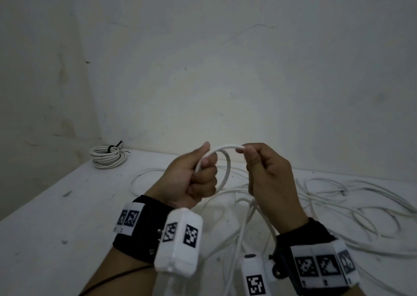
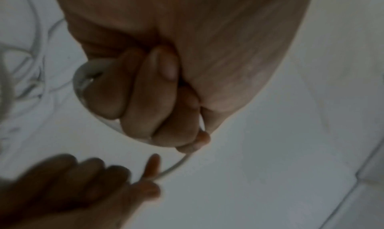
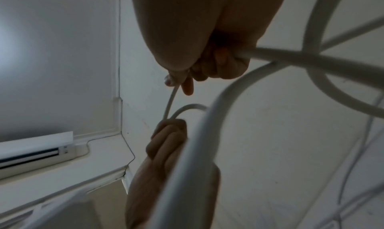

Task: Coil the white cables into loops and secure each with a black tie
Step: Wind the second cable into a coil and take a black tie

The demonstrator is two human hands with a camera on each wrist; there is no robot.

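While both hands (image 1: 230,174) grip white cable (image 1: 225,148), loose loops right, table edge (image 1: 56,187) left

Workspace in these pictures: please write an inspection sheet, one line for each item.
Surface: white table, scuffed, with dark specks.
Job's things: one finished coil bound with a black tie, far left corner.
Clutter: nothing seen.
Grippers: left hand grips a small loop of white cable; right hand pinches the cable's end.
Cables: loose white cables sprawl over the table's right side, uncoiled.
Surroundings: bare marked wall behind the table.
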